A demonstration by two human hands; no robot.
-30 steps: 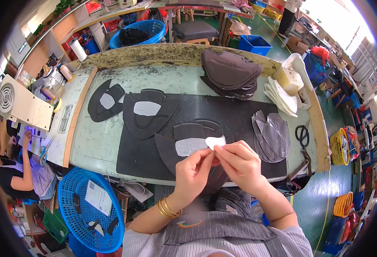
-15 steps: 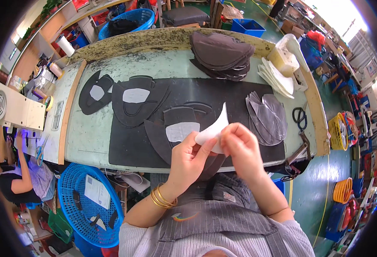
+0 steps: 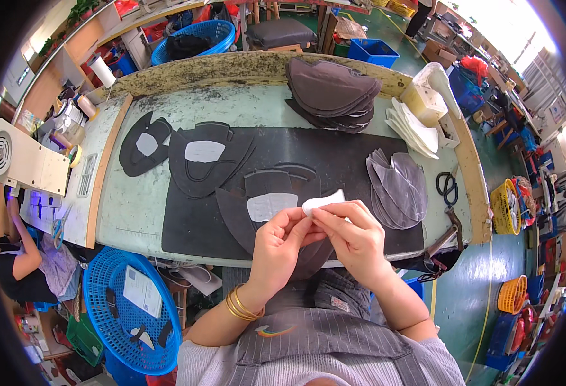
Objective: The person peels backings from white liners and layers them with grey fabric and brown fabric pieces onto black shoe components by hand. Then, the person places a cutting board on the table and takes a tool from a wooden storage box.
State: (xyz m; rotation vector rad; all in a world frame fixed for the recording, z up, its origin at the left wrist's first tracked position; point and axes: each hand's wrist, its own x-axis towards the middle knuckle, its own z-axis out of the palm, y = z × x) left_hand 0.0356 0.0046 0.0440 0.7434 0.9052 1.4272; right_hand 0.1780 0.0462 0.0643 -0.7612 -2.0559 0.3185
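Note:
Over the front edge of the table, my left hand [image 3: 275, 249] and my right hand [image 3: 358, 243] meet with fingertips pinched together on a small white sheet piece [image 3: 323, 201]. Its curled upper part sticks out above my fingers; the rest is hidden by them. Just beyond my left hand lies a black curved cut piece [image 3: 233, 215] with a white patch [image 3: 271, 207] on it. Two more black pieces with white patches, a middle one [image 3: 196, 175] and a far-left one [image 3: 143, 162], lie further left.
A black mat [image 3: 270, 145] covers the table's middle. Behind it stands a stack of dark pieces [image 3: 331, 93]. On the right are grey pieces [image 3: 398, 190], white pieces [image 3: 413, 128] and black-handled scissors [image 3: 449, 186]. A blue basket [image 3: 96, 315] stands lower left, near another person [image 3: 29, 264].
My hands have come closer together, the right one moving down and left. The white piece has turned, and less of it shows. The view has shifted slightly.

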